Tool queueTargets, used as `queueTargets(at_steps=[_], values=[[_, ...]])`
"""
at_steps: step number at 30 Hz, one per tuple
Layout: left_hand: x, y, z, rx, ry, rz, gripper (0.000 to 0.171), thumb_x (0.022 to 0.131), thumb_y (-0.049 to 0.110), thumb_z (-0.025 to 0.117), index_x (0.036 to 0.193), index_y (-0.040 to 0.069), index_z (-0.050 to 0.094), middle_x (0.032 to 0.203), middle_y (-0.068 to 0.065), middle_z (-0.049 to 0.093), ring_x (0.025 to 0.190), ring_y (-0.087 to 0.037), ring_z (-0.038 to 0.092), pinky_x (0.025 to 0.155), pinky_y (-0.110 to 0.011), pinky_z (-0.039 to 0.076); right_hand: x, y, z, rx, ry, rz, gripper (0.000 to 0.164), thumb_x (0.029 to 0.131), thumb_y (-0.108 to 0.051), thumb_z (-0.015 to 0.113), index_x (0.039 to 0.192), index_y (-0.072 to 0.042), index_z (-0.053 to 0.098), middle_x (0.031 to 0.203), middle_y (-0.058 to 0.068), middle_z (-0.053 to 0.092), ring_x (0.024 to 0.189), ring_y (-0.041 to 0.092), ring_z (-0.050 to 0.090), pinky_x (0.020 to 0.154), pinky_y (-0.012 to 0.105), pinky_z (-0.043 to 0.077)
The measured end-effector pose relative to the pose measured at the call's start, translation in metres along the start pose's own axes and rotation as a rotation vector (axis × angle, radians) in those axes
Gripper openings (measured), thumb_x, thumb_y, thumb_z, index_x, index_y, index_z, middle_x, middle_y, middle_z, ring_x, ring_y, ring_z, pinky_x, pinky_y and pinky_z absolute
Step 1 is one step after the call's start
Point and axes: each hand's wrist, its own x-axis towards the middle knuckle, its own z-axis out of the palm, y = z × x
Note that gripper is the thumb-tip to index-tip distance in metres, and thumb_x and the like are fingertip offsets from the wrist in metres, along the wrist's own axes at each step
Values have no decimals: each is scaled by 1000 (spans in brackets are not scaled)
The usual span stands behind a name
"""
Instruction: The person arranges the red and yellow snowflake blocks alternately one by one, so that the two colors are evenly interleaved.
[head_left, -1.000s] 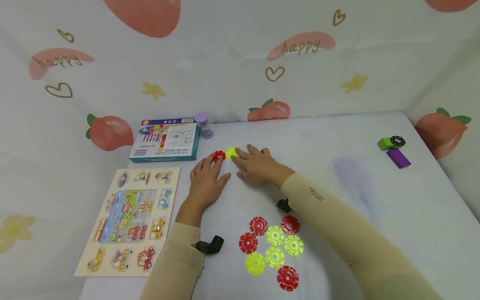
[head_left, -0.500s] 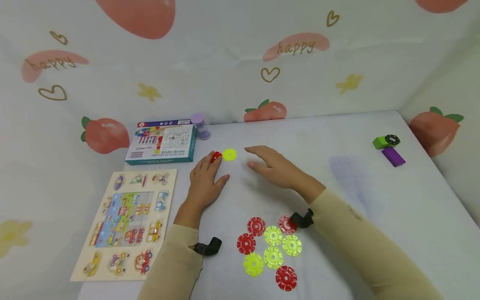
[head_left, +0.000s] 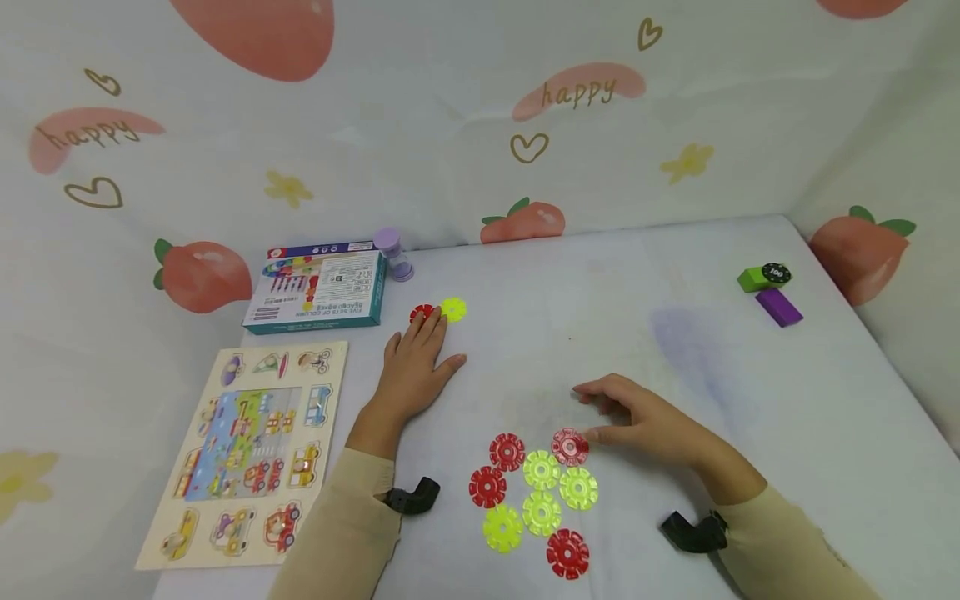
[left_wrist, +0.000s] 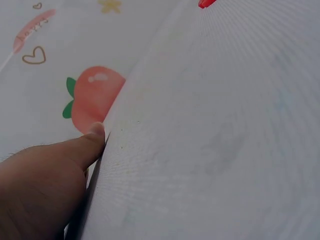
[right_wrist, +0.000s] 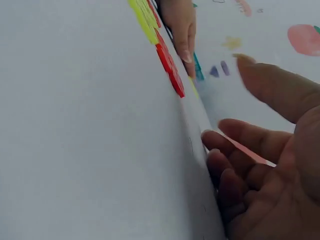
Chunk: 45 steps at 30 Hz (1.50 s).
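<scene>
In the head view my left hand [head_left: 411, 371] lies flat on the table, its straight fingertips on a red notched plastic disc [head_left: 420, 312]. Beside that disc, at the fingertips' right, is a yellow-green disc [head_left: 454, 309]. My right hand [head_left: 651, 421] hovers at the right of a loose group of red and yellow-green discs, its thumb tip by the edge of a red disc [head_left: 568, 447]. The right wrist view shows the right hand's thumb and fingers spread apart with nothing between them. In that group, a yellow-green disc [head_left: 542, 470] lies near the middle and another red disc [head_left: 567, 554] lies nearest the front.
A wooden vehicle puzzle board [head_left: 243, 454] lies at the left. Behind it are a flat printed box [head_left: 318, 287] and a purple sand timer [head_left: 395, 255]. Far right, a green block [head_left: 753, 279] carrying a black round token touches a purple block [head_left: 780, 307].
My right hand has left the yellow-green disc at the back and moved right and toward the front, to the disc group. The left hand stays at the red disc.
</scene>
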Motion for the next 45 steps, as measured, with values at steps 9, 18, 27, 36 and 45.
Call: queueTargets(at_steps=[9,18,27,36,45], values=[[2,-1,2,-24,-7,7,85,89,70,38,154,19,20,159,2,7,144,-21,-1,110,-57,2,-6,2,24,-296,41,-92,45,78,-39,79,118,-30,63,111,-15,48,107,9,41,89,43,36],[2,-1,2,0,-10,0,81,90,69,37,154,21,22,159,3,10,144,-21,-1,110,-57,3,-5,-6,26,-279,37,-51,33,82,-24,77,111,-28,63,103,-18,55,96,7,47,84,38,38],[0,-1,1,8,-2,4,80,90,67,39,153,21,23,159,3,11,144,-22,0,110,-57,4,-2,-10,25,-272,9,-40,34,81,-24,78,108,-27,59,104,-15,54,100,8,49,86,39,40],[-2,-3,-1,18,-4,-11,81,90,67,40,154,21,22,159,4,10,144,-22,1,111,-55,4,22,-8,7,37,36,49,11,92,-15,66,101,-20,61,87,-2,63,79,16,59,68,31,51],[-2,-2,-2,8,-7,-1,80,90,67,40,154,21,23,159,3,11,144,-21,1,110,-56,5,91,-9,-3,69,161,201,25,95,-21,61,119,-22,66,103,-1,65,85,22,57,67,37,50]])
